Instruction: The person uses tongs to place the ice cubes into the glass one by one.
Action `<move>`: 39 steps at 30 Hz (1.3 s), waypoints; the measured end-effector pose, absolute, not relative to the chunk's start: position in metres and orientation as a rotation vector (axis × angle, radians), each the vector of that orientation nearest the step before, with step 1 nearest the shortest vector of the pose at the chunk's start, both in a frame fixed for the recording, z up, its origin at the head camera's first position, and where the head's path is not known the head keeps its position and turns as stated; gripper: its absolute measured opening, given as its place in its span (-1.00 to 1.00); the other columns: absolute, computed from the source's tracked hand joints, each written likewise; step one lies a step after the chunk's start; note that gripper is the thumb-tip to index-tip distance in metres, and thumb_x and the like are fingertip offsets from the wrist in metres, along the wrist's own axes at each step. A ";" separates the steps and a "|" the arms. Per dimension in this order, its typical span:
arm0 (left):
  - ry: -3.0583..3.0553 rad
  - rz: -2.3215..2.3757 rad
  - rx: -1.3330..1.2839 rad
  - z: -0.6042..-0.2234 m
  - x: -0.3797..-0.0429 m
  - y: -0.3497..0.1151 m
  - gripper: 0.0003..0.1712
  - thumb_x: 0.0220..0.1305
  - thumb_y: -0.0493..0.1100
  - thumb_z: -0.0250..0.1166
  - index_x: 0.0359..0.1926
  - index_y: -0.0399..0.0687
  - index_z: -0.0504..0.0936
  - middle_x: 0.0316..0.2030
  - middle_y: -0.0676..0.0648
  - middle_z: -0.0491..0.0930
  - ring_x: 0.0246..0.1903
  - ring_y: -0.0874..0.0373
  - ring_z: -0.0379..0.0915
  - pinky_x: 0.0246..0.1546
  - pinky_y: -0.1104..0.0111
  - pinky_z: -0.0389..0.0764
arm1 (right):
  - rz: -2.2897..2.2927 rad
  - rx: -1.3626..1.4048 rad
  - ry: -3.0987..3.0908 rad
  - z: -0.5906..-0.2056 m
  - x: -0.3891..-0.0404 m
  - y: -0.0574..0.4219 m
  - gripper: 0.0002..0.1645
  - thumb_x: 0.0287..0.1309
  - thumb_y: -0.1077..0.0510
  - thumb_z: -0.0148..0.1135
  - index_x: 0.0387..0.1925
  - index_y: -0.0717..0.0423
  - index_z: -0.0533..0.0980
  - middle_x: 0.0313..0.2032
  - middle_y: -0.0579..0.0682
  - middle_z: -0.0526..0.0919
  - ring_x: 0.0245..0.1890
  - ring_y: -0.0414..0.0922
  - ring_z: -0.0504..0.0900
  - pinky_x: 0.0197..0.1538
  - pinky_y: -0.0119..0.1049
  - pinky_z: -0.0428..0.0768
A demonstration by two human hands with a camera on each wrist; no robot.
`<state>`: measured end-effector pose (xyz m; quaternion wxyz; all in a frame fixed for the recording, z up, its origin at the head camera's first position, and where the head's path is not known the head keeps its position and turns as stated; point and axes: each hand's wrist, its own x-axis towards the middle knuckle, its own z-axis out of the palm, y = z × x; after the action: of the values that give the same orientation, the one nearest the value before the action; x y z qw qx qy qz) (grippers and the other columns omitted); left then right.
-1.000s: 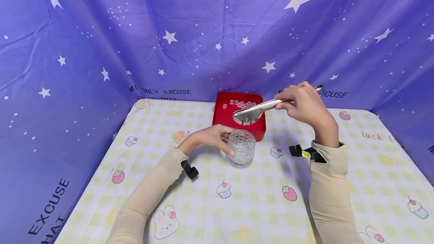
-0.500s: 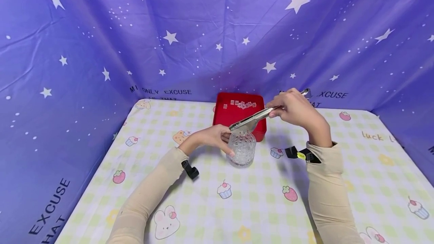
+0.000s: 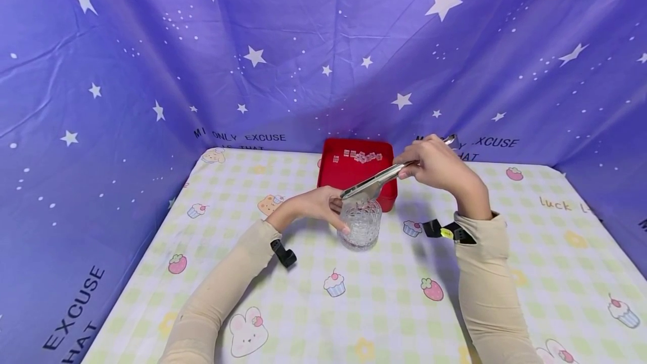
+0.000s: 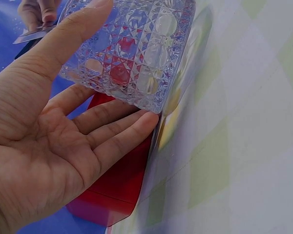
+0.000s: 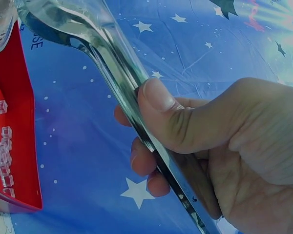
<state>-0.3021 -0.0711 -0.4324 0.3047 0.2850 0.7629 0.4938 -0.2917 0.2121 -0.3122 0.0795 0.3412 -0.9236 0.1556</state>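
Note:
A clear cut-pattern glass [image 3: 363, 230] stands on the table in front of the red tray. My left hand [image 3: 319, 206] holds it from the left, thumb on the near side; in the left wrist view the fingers lie along the far side of the glass [image 4: 136, 53]. My right hand [image 3: 438, 163] grips metal tongs [image 3: 386, 176] between thumb and fingers. The tongs slant down to the left, their broad ends at the glass's rim. Whether anything sits between the ends of the tongs [image 5: 95, 34] is not visible.
Behind the glass is the red tray [image 3: 331, 176], with several small clear cubes [image 3: 366, 157] toward its back. A checked cloth with printed cakes and strawberries covers the table [image 3: 394, 308]. A purple star-printed curtain [image 3: 283, 83] hangs behind and at the sides.
The right hand has brought the tongs down and left, from above the tray to the rim of the glass. The left hand and the glass have stayed put.

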 end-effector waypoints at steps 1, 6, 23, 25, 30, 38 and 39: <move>2.032 1.301 0.744 -0.432 -0.302 -0.071 -0.45 -0.01 -0.31 0.60 -0.42 -0.13 0.27 -0.42 0.02 0.29 -0.30 0.23 0.37 -0.18 0.48 0.56 | 0.467 1.020 -2.766 -0.312 -0.292 0.212 -0.76 -0.02 0.24 0.55 -0.22 0.12 0.79 -0.41 -0.05 0.78 -0.45 -0.16 0.48 -0.10 -0.13 0.32; 2.067 1.274 0.693 -0.432 -0.302 -0.071 -0.54 -0.02 -0.27 0.62 -0.28 -0.13 0.45 -0.18 -0.02 0.57 -0.05 0.16 0.59 0.11 0.40 0.66 | 0.472 1.013 -2.784 -0.312 -0.292 0.211 -0.74 0.00 0.23 0.55 -0.19 0.14 0.78 -0.44 -0.07 0.76 -0.45 -0.15 0.45 -0.09 -0.13 0.31; 1.928 1.357 0.825 -0.437 -0.305 -0.071 -0.09 0.02 -0.38 0.57 0.43 -0.13 0.44 0.22 -0.18 0.63 0.17 0.07 0.62 0.25 0.34 0.62 | 0.601 0.859 -2.845 -0.312 -0.295 0.212 -0.53 0.19 0.23 0.42 0.12 0.33 0.60 -0.08 0.22 0.73 -0.20 0.06 0.58 -0.09 -0.02 0.55; 1.927 1.359 0.827 -0.437 -0.305 -0.071 -0.08 0.01 -0.38 0.58 0.43 -0.12 0.44 0.22 -0.17 0.64 0.16 0.09 0.62 0.24 0.34 0.62 | 0.633 0.843 -2.827 -0.311 -0.296 0.212 -0.51 0.21 0.25 0.40 0.15 0.36 0.57 -0.02 0.28 0.71 -0.09 0.15 0.59 0.03 0.08 0.52; 1.926 1.358 0.821 -0.436 -0.305 -0.071 -0.08 0.01 -0.38 0.58 0.43 -0.09 0.45 0.20 -0.15 0.65 0.13 0.12 0.63 0.25 0.35 0.61 | 0.678 0.743 -2.707 -0.311 -0.297 0.210 -0.52 0.23 0.27 0.37 0.14 0.39 0.54 -0.06 0.34 0.68 -0.06 0.22 0.52 0.08 0.16 0.36; 1.935 1.347 0.828 -0.435 -0.305 -0.072 -0.10 0.04 -0.35 0.57 0.43 -0.08 0.45 0.23 -0.13 0.64 0.16 0.12 0.61 0.26 0.35 0.60 | 0.595 0.461 -2.446 -0.319 -0.306 0.205 -0.58 0.26 0.17 0.33 0.13 0.17 0.56 -0.06 0.25 0.65 -0.02 0.24 0.44 0.26 0.25 0.25; 1.935 1.345 0.832 -0.435 -0.305 -0.072 -0.10 0.04 -0.35 0.57 0.43 -0.07 0.45 0.24 -0.12 0.63 0.16 0.13 0.61 0.26 0.35 0.60 | 0.590 0.445 -2.436 -0.319 -0.308 0.204 -0.58 0.27 0.15 0.32 0.14 0.15 0.55 -0.07 0.25 0.64 -0.02 0.24 0.44 0.26 0.26 0.24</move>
<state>-0.3053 -0.0719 -0.4350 0.3158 0.3160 0.7347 0.5106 -0.3084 0.2038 -0.3195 0.2935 0.1670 -0.9148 0.2215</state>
